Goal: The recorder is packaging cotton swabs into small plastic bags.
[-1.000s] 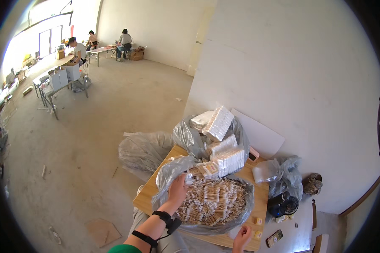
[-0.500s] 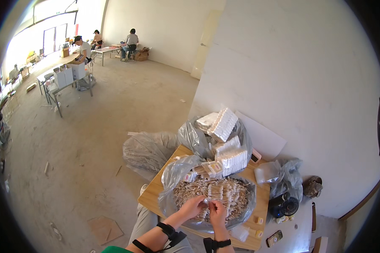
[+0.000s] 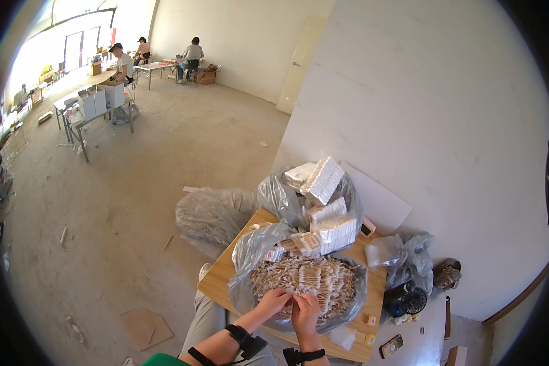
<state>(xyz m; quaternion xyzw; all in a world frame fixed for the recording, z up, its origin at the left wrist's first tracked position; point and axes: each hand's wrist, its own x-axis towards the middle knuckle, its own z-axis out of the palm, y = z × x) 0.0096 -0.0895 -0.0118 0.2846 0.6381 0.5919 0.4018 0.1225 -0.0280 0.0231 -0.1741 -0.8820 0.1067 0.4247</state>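
The fingertips of the left hand and the right hand meet over the near side of the heap, bent inward as if pinching; whether anything small sits between them cannot be told. The heap of cotton-tipped sticks lies directly beneath and just beyond the fingertips, toward the far edge of the worktop; its neater layers are nearer the right hand, their sticks seeming to run lengthwise away from the person, while the looser jumble spreads toward the left hand.

A grey plastic bag lies open around the heap, its folds reaching toward the worktop's left edge; beyond it, by the far edge, white packs stand piled against a second grey bag. Toward the near right corner lie a clear plastic piece and two small yellow-and-white packets; past the right edge, on a lower white surface, are a black fan and a phone; far off to the left, a co-worker bends by white boxes.
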